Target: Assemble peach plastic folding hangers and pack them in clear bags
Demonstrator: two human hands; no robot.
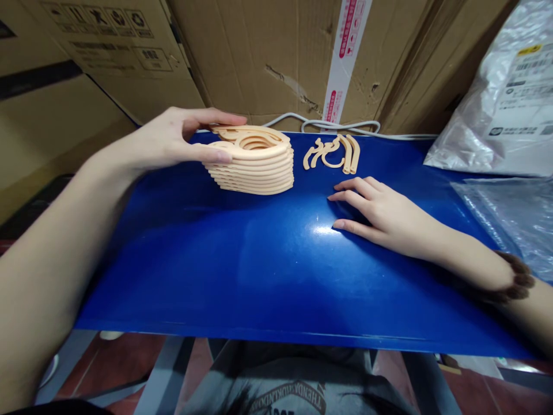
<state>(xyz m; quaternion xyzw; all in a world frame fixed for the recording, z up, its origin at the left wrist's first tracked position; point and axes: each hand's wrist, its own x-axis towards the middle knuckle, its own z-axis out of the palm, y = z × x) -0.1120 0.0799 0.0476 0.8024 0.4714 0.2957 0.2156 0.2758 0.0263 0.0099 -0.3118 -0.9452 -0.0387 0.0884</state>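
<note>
A neat stack of peach plastic pieces (pixel 254 173), which look like folded travel hangers, stands on the blue tabletop left of centre. My left hand (pixel 173 138) is closed on the top folding hanger, thumb along its near edge and a finger along its far edge; the other fingers are partly hidden. It cannot be told whether that hanger is lifted off the stack. My right hand (pixel 375 213) rests on the table with fingers apart, holding nothing. Just beyond its fingertips lie several loose peach hanger parts (pixel 332 155), some hooked and some curved bars.
Cardboard boxes (pixel 268 34) stand along the back of the blue table (pixel 268 276). A white cable (pixel 337 124) runs along the rear edge. At the right are a shiny labelled parcel bag (pixel 488 127) and clear plastic film (pixel 514 213).
</note>
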